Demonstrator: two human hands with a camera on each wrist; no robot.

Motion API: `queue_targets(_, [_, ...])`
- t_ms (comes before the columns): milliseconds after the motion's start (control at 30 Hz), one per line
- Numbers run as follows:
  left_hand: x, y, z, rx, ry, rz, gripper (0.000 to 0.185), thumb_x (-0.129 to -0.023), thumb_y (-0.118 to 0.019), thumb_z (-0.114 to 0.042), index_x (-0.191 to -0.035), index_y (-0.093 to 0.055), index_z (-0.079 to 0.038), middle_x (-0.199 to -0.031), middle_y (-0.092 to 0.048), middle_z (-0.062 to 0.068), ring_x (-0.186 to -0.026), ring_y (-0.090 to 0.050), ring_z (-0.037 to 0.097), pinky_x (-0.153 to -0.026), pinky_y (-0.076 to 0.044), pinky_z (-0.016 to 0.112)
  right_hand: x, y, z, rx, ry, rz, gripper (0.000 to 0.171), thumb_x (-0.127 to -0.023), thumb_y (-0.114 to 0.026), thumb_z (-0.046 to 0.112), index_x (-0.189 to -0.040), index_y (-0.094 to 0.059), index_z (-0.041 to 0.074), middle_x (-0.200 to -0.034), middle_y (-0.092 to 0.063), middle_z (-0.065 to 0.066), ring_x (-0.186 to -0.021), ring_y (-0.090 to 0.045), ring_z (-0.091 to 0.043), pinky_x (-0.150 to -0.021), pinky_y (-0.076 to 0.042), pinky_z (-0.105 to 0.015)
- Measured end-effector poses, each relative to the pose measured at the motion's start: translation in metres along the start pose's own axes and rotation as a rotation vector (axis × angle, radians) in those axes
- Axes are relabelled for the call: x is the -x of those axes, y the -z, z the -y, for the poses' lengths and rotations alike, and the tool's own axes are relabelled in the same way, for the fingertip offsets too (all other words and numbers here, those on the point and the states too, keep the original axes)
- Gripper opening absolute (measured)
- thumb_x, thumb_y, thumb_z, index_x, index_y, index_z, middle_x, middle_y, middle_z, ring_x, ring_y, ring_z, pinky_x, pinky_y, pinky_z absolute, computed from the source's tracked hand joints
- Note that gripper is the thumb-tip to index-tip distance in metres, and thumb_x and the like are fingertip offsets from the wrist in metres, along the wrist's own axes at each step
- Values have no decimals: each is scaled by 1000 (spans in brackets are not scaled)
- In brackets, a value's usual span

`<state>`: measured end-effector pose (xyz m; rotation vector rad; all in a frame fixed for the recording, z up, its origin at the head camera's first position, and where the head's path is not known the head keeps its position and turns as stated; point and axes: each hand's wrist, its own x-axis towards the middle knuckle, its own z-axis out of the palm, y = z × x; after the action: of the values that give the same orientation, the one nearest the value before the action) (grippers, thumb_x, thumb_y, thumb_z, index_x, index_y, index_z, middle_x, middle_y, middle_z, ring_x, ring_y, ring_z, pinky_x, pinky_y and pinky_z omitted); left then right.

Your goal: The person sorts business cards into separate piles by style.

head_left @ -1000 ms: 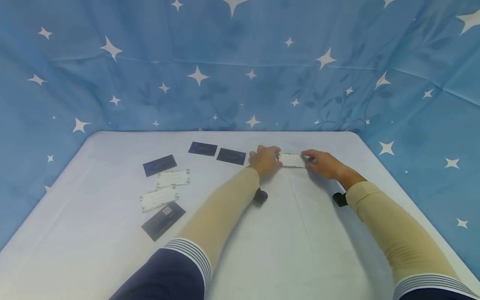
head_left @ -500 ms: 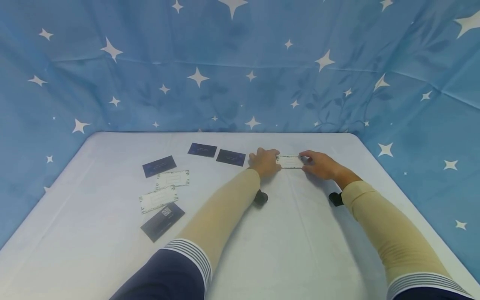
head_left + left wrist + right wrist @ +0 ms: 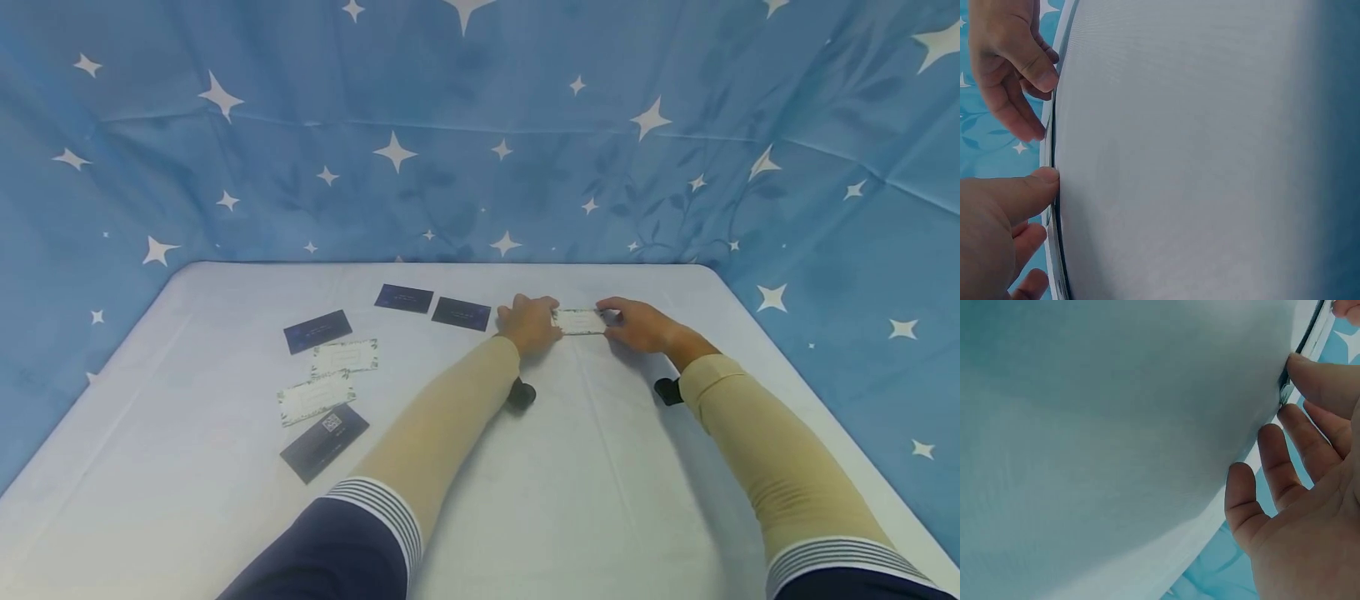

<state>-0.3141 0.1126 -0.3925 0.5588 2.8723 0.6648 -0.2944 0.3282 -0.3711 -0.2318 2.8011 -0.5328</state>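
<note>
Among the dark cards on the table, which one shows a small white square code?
The dark card nearest the person, at the front left of the table. It bears a small white square; the other three dark cards farther back show none.

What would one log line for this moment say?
left hand: pinches white card | right hand: pinches the same card | other cards: lying on table

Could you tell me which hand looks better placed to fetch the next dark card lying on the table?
Probably the left hand. Both hands pinch the white card stack, but the nearest dark card lies just beside the left one, while the right hand sits on the stack's far side.
</note>
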Motion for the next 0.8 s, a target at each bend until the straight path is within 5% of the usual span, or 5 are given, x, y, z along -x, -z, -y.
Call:
queue_targets(233, [8,8,1,50,-44,8,59,-92,-71,-38,-147,-52,-26,-134,-61,-4,-122,-43,22,-93,-29,43,7,5,9,-76,-6,-53,65,-98,-62,19,-153,-33,-1,-151,-37,-29,-133,-42,-46,-105,-36,-60])
queue_targets(400, [22,32,12,70,-138,73,64,-93,-69,-42,-151,-47,-24,-139,-58,1,-129,-41,26,-96,-29,47,17,7,27,-170,72,-155,65,-98,-65,26,-150,-39,-1,-150,-43,-22,-129,-47,-41,-99,-43,-57])
queue_targets(600, [49,67,41,127,-194,79,67,-93,-69,-43,-152,-45,-23,-149,-49,2,-137,-38,27,-105,-26,53,31,2,60,-249,158,-213,63,-95,-70,29,-147,-46,4,-147,-49,-17,-125,-50,-35,-98,-44,-53])
queue_targets(800, [83,92,77,212,-183,27,66,-91,-73,-41,-151,-47,-27,-151,-47,-5,-144,-32,25,-113,-17,58,34,-15,87,-301,218,-194,61,-93,-73,27,-146,-50,7,-144,-51,-14,-124,-51,-32,-95,-46,-51])
